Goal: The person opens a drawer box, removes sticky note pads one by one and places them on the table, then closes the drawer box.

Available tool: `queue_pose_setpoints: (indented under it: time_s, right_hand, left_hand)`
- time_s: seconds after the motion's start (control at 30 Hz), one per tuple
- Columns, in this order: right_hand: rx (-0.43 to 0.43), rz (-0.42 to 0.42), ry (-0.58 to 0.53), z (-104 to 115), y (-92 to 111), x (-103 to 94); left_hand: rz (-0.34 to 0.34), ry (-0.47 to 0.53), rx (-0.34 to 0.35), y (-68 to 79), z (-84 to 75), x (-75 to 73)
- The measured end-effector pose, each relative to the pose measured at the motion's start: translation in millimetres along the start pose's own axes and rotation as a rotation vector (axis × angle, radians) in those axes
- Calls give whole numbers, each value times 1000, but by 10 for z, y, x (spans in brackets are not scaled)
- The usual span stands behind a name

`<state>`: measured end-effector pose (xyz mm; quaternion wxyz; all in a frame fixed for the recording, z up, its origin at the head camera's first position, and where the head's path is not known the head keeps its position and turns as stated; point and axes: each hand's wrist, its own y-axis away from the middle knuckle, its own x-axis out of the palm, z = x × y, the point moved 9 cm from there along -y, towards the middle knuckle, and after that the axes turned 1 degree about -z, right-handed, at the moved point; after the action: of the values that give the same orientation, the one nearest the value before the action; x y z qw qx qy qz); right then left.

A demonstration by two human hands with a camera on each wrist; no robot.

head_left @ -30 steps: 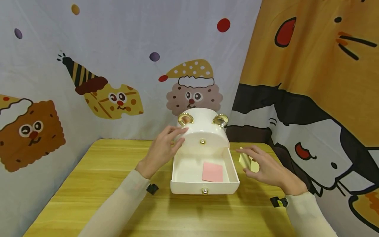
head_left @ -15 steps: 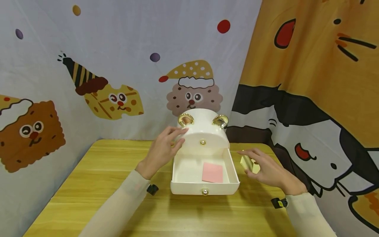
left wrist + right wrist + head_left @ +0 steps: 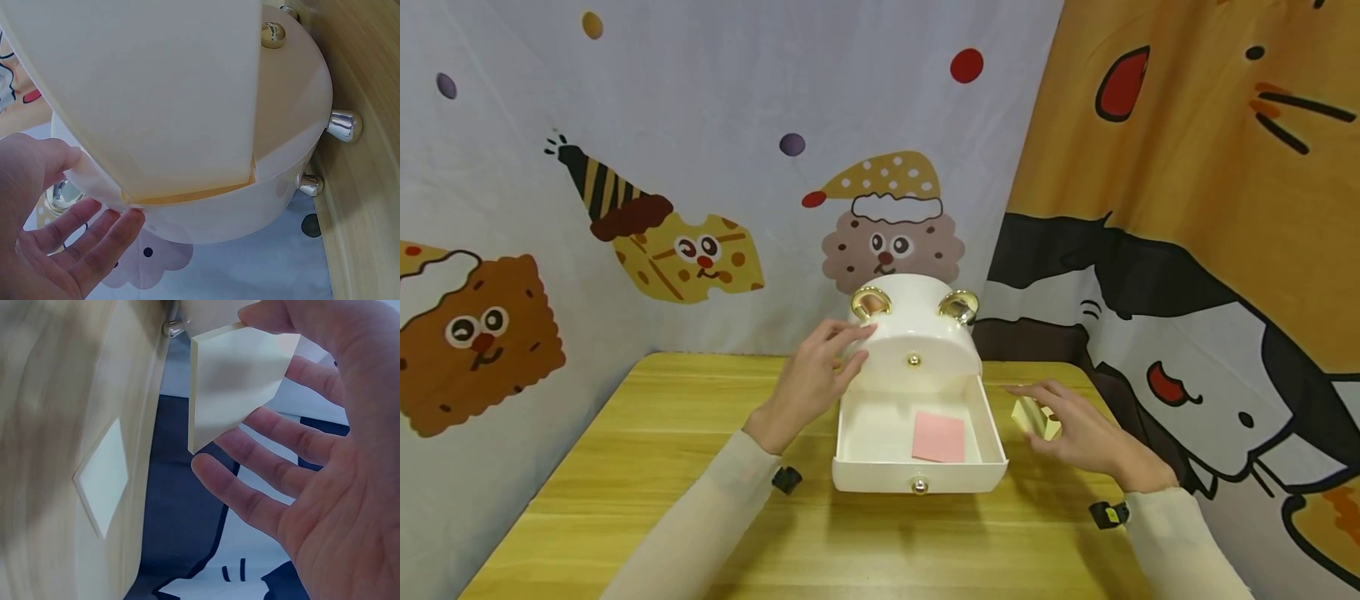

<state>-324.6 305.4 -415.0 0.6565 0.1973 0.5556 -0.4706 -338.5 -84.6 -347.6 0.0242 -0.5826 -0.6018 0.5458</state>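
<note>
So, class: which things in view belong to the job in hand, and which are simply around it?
Likely part of the job:
yellow pad, held in the right grip
white box with open drawer, left grip at its side
pink square, inside the drawer
second yellow pad, lying on the table, possibly

Just around:
the table
printed cloths behind it

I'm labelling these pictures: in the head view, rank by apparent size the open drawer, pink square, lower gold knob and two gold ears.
Open drawer
Pink square
Left gold ear and right gold ear: too alike to rank
Lower gold knob
</note>
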Motion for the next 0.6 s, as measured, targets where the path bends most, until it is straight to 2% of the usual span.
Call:
queue_pose_setpoints:
  time_s: [0.37,0.6]
  right_hand:
    - [73,65,-38,-224,55,129]
    - [78,81,-19,-328,90,207]
  left_hand:
    - [9,-8,-5,0,6,8]
    - [16,-14,-16,3,17,19]
